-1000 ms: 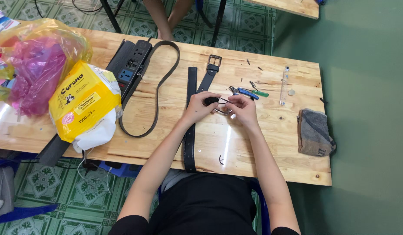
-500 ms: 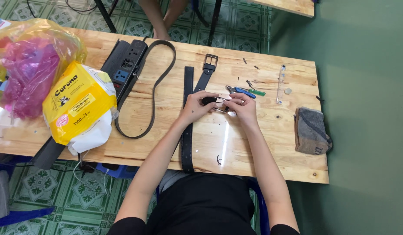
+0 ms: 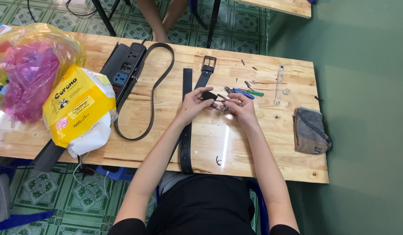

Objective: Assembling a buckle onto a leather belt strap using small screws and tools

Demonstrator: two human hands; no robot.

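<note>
My left hand (image 3: 193,102) pinches the dark end of a black belt strap (image 3: 186,130) that lies straight across the wooden table (image 3: 253,148). My right hand (image 3: 238,106) holds a small metal buckle (image 3: 220,103) against that strap end. Both hands meet over the middle of the table. A second strap end with a metal buckle (image 3: 207,65) lies just beyond my hands.
A looped black belt (image 3: 151,91) and a black power strip (image 3: 123,69) lie to the left. A yellow package (image 3: 77,109) and a pink plastic bag (image 3: 27,74) sit at far left. Blue and green tools (image 3: 243,92), a clear ruler (image 3: 278,85) and a grey pouch (image 3: 310,130) lie to the right. Someone's legs (image 3: 160,17) stand beyond the table.
My hands stay together at the strap end and buckle, with only slight finger movement. The view has shifted a little.
</note>
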